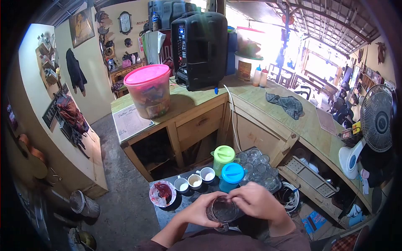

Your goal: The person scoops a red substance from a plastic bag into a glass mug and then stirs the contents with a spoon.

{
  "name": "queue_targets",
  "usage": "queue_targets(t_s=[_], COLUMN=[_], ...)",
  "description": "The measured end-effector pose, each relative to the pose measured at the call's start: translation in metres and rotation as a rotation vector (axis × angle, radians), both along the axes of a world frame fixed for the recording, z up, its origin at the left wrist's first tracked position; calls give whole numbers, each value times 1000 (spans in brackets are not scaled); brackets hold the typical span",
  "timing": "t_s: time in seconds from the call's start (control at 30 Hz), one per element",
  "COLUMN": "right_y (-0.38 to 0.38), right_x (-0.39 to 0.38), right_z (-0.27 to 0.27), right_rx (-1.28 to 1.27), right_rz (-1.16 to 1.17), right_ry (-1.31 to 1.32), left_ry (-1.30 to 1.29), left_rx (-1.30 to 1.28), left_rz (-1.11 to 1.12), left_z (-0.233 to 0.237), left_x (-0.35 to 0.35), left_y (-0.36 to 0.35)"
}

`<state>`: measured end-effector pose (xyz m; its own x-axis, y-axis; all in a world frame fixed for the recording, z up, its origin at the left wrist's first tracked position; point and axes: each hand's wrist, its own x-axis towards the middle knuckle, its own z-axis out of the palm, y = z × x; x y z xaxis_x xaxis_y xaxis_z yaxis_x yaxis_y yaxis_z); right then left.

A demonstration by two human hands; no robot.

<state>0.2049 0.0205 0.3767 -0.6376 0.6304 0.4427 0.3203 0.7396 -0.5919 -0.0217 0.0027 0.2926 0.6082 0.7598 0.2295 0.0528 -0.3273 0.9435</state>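
A clear glass mug (225, 210) is held above the near edge of the low table, its open top facing up. My left hand (204, 209) wraps round its left side. At the rim's right side is my right hand (255, 201), with its fingers closed; what they hold, if anything, is hidden. Just beyond stand a blue lidded pitcher (232, 175) and a green lidded pitcher (224, 158). Three white cups (194, 180) with pale contents stand in a row, beside a bowl (155, 200) holding a red item in plastic.
Upturned glasses (257, 167) crowd a tray behind my right hand. A wooden counter (247, 98) wraps round the far side, bearing a pink-lidded tub (148, 94), a black speaker (201, 50), a grey cloth (285, 104) and a fan (379, 115). A coiled white hose (292, 196) lies at the right.
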Motion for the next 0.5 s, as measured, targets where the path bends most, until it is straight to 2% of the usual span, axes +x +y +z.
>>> queue_targets(t_s=[0.07, 0.1, 0.17, 0.27, 0.37, 0.43, 0.5], right_y=[-8, -10, -7, -4, -11, -14, -10], right_x=[17, 23, 14, -2, 27, 26, 11], right_z=[8, 13, 8, -22, 2, 1, -8], right_rx=[-41, 45, 78, 56, -16, 31, -19], right_rz=[-159, -192, -103, 11, -61, -76, 66], right_ry=[128, 143, 79, 76, 144, 123, 48], left_ry=[-32, -34, 68, 30, 27, 59, 92], left_rx=[11, 8, 146, 194, 269, 348, 436], left_rz=[91, 93, 162, 227, 301, 329, 349], left_z=[-4, -3, 2, 2, -1, 1, -2], left_x=[2, 2, 1, 4, 4, 6, 7], left_y=[0, 0, -1, -2, -3, -1, 0])
